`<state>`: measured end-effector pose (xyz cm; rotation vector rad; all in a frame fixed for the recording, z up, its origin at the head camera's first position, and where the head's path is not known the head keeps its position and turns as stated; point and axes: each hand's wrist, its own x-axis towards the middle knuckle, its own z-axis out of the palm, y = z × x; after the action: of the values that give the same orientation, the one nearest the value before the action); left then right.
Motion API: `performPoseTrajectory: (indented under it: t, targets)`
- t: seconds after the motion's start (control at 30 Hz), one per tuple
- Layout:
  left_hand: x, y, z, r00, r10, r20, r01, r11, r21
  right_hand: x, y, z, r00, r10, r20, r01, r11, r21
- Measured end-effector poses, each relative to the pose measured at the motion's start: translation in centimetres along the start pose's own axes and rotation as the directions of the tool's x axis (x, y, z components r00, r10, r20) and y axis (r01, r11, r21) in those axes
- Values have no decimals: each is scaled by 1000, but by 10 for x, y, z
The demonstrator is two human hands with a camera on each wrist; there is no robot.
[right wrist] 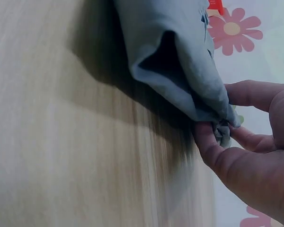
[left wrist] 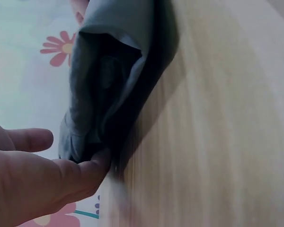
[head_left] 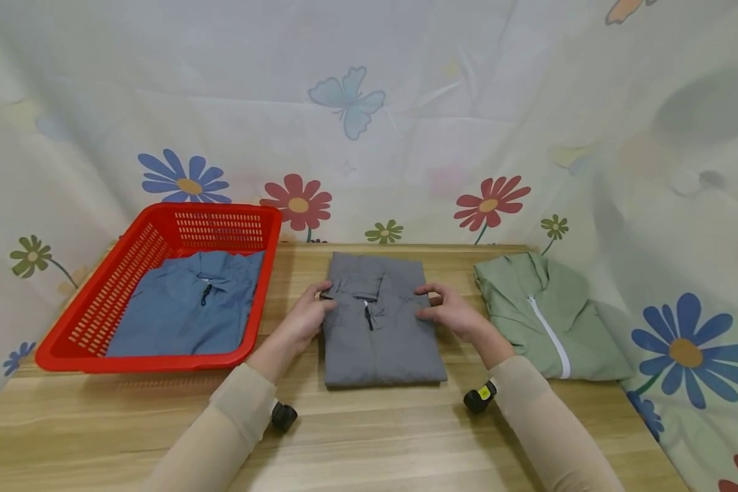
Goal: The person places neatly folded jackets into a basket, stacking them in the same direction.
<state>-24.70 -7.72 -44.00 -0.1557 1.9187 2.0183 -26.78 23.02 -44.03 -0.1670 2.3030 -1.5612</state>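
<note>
A folded grey jacket (head_left: 384, 348) with a collar and a short dark zip pull lies on the wooden table between both hands. My left hand (head_left: 307, 316) holds its left edge near the collar. Seen from the left wrist, that hand's thumb tucks against the lower layer, with a finger on the upper side. My right hand (head_left: 452, 313) pinches the opposite edge; in the right wrist view its thumb is under the fabric and fingers are above. The folded side (right wrist: 180, 71) of the jacket gapes open there. The remaining left fingers are mostly hidden.
A red plastic basket (head_left: 258, 328) stands on the left, holding a folded blue jacket (head_left: 184, 307). A folded green jacket (head_left: 529, 335) with a white zip lies on the right. Behind the wooden table (head_left: 369, 437) hangs a flowered curtain (head_left: 406, 137).
</note>
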Motion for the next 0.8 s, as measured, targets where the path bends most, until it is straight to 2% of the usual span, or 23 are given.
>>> performPoseTrajectory:
  t: [0.17,0.37,0.6,0.8]
  targets:
    - [-2,-2,1,999,41,-2,-41,999,9,-2,-1,-1,1000,0,31,0,1000,29]
    - [-1,-8,3,998,65,10,-65,998,17,-5,1,-2,1000,8,30,-10,999,49]
    - [-3,-11,7,992,119,-45,-117,992,44,-7,1,-4,1000,2,24,-4,998,59]
    - [-6,-10,10,989,121,-80,-118,992,36,-11,-3,-4,1000,7,18,-8,995,103]
